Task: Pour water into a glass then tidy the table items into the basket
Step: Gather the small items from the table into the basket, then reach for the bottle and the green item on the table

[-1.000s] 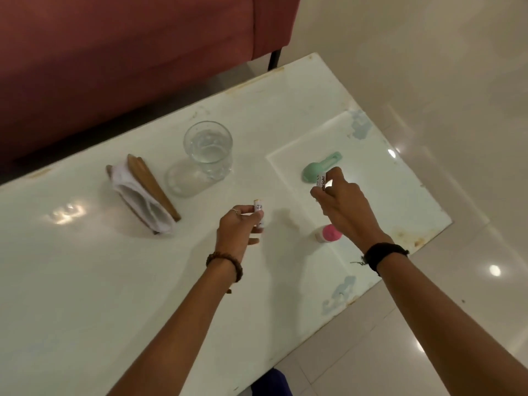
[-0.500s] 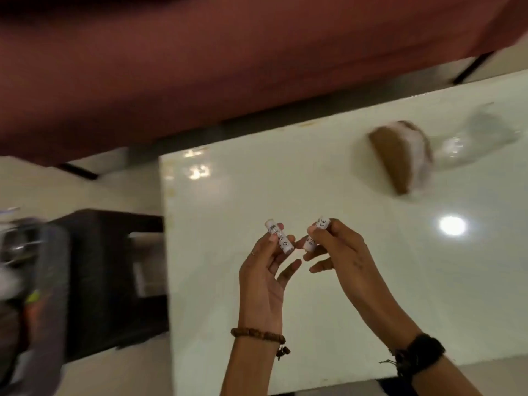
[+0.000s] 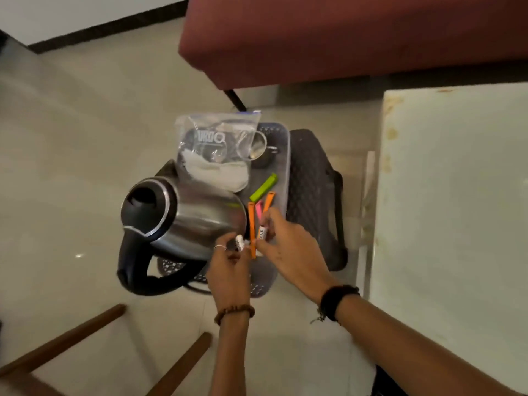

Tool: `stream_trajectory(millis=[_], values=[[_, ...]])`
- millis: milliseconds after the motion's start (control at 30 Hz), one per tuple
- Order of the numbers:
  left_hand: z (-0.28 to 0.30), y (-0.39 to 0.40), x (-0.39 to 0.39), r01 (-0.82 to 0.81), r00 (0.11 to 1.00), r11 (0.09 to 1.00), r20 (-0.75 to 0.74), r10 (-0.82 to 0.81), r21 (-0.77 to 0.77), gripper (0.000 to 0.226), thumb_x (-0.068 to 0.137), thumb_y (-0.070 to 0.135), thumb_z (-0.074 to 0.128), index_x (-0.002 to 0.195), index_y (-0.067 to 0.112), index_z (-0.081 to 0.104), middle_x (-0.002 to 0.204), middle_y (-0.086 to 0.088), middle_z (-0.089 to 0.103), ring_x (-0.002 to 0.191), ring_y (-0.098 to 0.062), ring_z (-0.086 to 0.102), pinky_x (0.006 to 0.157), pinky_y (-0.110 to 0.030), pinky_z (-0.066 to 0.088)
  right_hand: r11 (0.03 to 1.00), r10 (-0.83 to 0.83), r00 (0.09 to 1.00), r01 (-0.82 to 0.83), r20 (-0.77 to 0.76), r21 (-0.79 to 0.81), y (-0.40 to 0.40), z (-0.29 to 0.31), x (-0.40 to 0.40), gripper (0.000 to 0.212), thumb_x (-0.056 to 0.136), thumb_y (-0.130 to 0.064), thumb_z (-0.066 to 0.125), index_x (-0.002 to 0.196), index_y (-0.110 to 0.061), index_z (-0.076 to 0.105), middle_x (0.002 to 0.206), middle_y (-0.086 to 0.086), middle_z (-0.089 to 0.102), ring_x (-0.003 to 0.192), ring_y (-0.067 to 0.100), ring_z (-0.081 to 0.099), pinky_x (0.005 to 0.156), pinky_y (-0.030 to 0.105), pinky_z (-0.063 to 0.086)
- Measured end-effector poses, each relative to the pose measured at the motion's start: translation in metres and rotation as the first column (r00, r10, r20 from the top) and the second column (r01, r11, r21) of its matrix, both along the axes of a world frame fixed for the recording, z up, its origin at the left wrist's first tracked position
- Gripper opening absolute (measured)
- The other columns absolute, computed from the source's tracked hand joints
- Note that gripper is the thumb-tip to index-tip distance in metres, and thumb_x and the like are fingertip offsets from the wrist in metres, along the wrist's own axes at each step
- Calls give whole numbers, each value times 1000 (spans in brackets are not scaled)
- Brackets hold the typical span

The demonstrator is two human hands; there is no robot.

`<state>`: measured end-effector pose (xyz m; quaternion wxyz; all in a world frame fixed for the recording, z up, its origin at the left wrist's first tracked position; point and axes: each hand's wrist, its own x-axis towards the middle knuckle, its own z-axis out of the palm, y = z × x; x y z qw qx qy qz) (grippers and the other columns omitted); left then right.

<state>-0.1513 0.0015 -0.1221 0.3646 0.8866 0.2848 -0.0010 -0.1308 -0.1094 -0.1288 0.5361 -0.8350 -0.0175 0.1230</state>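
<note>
The basket [image 3: 281, 155], a grey perforated plastic container, stands on the floor at the centre of the frame, just left of the white table [image 3: 457, 210] that fills the right side. A second, darker perforated container [image 3: 314, 201] stands against its right side; whether the two touch cannot be told.

Contents of the basket: a steel electric kettle [image 3: 183, 215] with black lid and handle lies tilted at the left, its handle overhanging the lower left rim. Behind it, toward the upper centre, a clear zip bag [image 3: 217, 144] holds white cloth-like material and clear round items; a small metal cup [image 3: 258, 148] stands just to its right. Along the right wall lie a green clip [image 3: 263, 187], two orange clips [image 3: 251, 224] and a pink one [image 3: 259, 208].

Both hands are over the lower part of the basket. The left hand [image 3: 228, 270] pinches a small white labelled tube [image 3: 239, 242] between thumb and fingertips. The right hand [image 3: 291, 252] likewise pinches a second white tube [image 3: 262, 232], the remaining fingers loosely curled. The two tubes are near each other, on either side of an orange clip.

A red sofa [image 3: 343, 38] occupies the upper right; wooden legs [image 3: 65, 341] show at lower left.
</note>
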Motion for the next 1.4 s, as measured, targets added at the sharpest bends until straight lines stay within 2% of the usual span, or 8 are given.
stream_trajectory(millis=[133, 267, 567, 700, 867, 1133, 1200, 1400], values=[[-23, 15, 3, 28, 988, 1000, -150, -27, 6, 25, 86, 16, 59, 111, 17, 62, 109, -8, 67, 99, -19, 58, 83, -24, 42, 965, 103, 992, -82, 72, -249, 13, -14, 4, 30, 92, -29, 51, 118, -18, 41, 90, 7, 65, 83, 31, 63, 63, 33, 42], [-22, 5, -3, 49, 996, 996, -73, -43, 81, 15, 86, 16, 58, 99, 18, 65, 101, -10, 67, 89, -19, 58, 73, -24, 37, 968, 114, 989, -88, 99, -234, 3, -15, 4, 16, 93, -24, 46, 108, -20, 49, 91, 7, 68, 82, 29, 63, 60, 32, 44], [3, -182, -6, 325, 946, 928, 64, -319, -180, 10, 87, 14, 56, 81, 22, 59, 69, 9, 60, 68, -5, 58, 60, -10, 46, 945, -327, 945, 327, -8, -21, -175, -9, -25, 5, 91, -29, 53, 92, -24, 55, 62, -4, 62, 53, 8, 58, 49, 11, 42], [-1, -322, -24, 488, 861, 809, 30, -508, -327, 17, 90, 12, 50, 77, 23, 51, 65, 4, 59, 64, -6, 59, 61, -19, 47, 838, -545, 836, 540, -63, -81, -312, -15, -74, 2, 88, -29, 54, 91, -29, 54, 58, -7, 61, 52, 15, 60, 50, 27, 44], [-9, -507, -79, 690, 651, 568, 42, -758, -449, 20, 92, 15, 42, 73, 18, 49, 61, -9, 58, 58, -12, 55, 59, -35, 48, 561, -827, 558, 817, -65, -132, -484, -25, -171, 3, 88, -28, 55, 88, -30, 56, 56, -6, 62, 47, 2, 51, 46, 13, 35], [-56, -750, -169, 905, 195, 148, 78, -978, -399, 17, 90, 25, 53, 74, 20, 55, 81, 7, 65, 76, 1, 57, 61, -5, 40, 37, -975, -2, 985, -223, -170, -665, -75, -314, 2, 90, -27, 54, 90, -25, 55, 70, -6, 66, 63, -1, 60, 52, 15, 40], [-71, -798, -182, 946, 87, 56, 85, -993, -320, 7, 89, 18, 54, 91, 22, 59, 99, 4, 64, 89, -9, 57, 75, -14, 44, -34, -966, -73, 987, -249, -156, -691, -86, -334, 11, 90, -28, 55, 98, -23, 50, 77, -3, 65, 72, 9, 63, 59, 21, 45], [-106, -904, -172, 953, -302, -301, 2, -953, 37, 53, 88, 10, 56, 137, 17, 38, 152, -8, 27, 138, -26, 28, 112, -32, 24, -37, -958, -81, 986, -276, -163, -740, -107, -352, 61, 81, -33, 68, 124, -26, 25, 65, -5, 57, 58, 8, 56, 49, 13, 40]])
